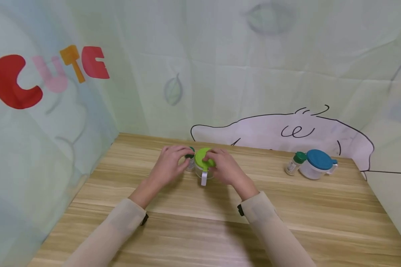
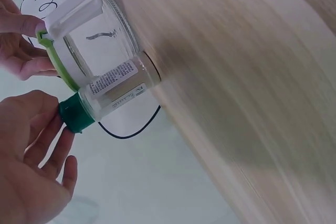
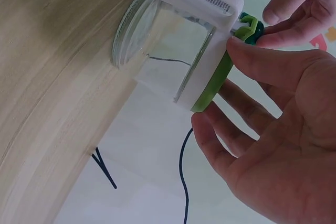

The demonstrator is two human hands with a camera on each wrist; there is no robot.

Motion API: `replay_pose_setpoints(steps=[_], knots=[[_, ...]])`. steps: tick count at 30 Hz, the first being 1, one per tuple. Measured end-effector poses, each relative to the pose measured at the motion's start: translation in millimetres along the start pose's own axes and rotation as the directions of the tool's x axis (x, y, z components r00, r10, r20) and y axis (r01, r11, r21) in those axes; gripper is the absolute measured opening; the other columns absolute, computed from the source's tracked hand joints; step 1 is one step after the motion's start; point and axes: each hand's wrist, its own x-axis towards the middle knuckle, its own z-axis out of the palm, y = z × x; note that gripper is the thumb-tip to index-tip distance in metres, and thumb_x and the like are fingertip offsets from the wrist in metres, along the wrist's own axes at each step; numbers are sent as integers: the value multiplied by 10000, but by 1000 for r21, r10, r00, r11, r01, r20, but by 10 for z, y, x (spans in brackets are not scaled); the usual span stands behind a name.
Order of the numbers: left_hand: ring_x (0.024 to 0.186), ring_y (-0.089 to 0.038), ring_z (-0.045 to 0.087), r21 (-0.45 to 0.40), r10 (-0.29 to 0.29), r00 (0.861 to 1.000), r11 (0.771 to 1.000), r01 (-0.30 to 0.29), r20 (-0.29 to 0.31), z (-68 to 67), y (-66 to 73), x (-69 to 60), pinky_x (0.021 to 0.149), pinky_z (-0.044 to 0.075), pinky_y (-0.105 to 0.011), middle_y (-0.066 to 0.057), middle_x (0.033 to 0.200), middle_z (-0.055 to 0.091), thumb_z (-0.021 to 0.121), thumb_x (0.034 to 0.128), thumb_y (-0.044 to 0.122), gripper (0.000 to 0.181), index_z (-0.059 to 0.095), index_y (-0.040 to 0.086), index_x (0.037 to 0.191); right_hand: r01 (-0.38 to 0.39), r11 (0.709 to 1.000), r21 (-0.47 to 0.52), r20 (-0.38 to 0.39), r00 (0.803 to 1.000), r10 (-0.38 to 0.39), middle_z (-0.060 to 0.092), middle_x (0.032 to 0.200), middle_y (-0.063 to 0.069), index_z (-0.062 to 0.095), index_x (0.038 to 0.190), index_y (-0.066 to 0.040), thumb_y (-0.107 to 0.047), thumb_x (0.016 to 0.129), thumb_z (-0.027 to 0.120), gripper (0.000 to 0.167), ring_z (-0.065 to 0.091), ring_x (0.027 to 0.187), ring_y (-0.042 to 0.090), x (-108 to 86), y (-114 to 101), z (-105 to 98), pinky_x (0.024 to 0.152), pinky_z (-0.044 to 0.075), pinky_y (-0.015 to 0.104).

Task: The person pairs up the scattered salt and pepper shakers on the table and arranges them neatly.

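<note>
A small clear shaker bottle with a green cap and a printed label stands upright on the table. My left hand pinches its cap between thumb and fingers. Touching the bottle, or very close beside it, is a clear seasoning jar with a lime-green lid and a white handle that faces me. My right hand grips the lid's rim from above, as the right wrist view shows. Both bases appear to rest on the wood.
Farther right on the wooden table stand another green-capped shaker bottle and a seasoning jar with a blue lid, side by side. Printed cloth hangs behind the table and along its sides.
</note>
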Motion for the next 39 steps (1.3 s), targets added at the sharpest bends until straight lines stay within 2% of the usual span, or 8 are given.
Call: replay_pose_setpoints(steps=[3,9,13,16,18,23,32,39], knots=[[1246,-319,645,-19,7,1000,1000,-7,1,-1,5,5,1069,461,-556,-85,1259,750,761,960,78,232,778,70,1192,7,1000,-18,8,1000,-7,649,1397,159,734,1171,-67,26,926,752,262,566,1313,385,9,-5,-1,1147,469,534],[1212,-340,637,-65,29,999,997,-32,-36,46,-5,14,1113,464,-598,-113,1238,741,767,949,55,238,768,39,1187,1,1000,-30,18,1000,0,652,1388,154,734,1175,-73,20,925,759,268,570,1308,384,7,-21,-19,1142,476,526],[1211,-338,638,-59,60,994,996,-66,-86,47,-21,26,1103,488,-565,-125,1242,734,761,946,45,231,770,40,1177,-7,1000,-26,32,999,7,643,1405,159,732,1188,-70,21,932,750,272,560,1327,385,11,-25,-29,1156,464,526],[1224,-333,635,-56,62,992,996,-68,-109,21,-35,41,1099,497,-544,-124,1260,728,766,940,36,238,771,43,1178,-8,1000,-24,31,999,9,644,1398,159,734,1180,-67,26,931,746,266,562,1327,385,10,-23,-36,1156,465,526],[1247,-333,627,-59,41,994,997,-47,-100,3,-49,44,1115,484,-555,-123,1290,720,770,939,34,263,762,48,1201,-8,1000,-23,26,1000,9,649,1387,156,736,1167,-66,28,928,746,257,567,1319,381,8,-18,-38,1151,470,524],[1327,-355,600,-71,-17,999,997,14,-36,-10,-82,33,1165,428,-603,-137,1389,678,779,933,38,381,708,50,1307,-14,1000,-23,36,999,15,647,1391,149,736,1174,-72,21,937,743,255,564,1313,372,14,-4,-36,1155,467,515],[1359,-366,586,-90,-33,999,995,32,-4,39,-127,20,1153,418,-636,-160,1438,646,778,934,66,425,685,41,1348,-7,999,-50,46,999,9,662,1367,147,739,1181,-73,16,937,752,260,574,1286,371,29,-22,-41,1142,475,505],[1370,-380,582,-115,-74,997,990,77,36,82,-156,54,1190,382,-647,-179,1456,634,755,957,64,441,656,40,1386,3,997,-77,45,999,0,676,1344,142,739,1185,-75,-2,945,749,251,580,1295,376,29,-25,-55,1138,480,501]])
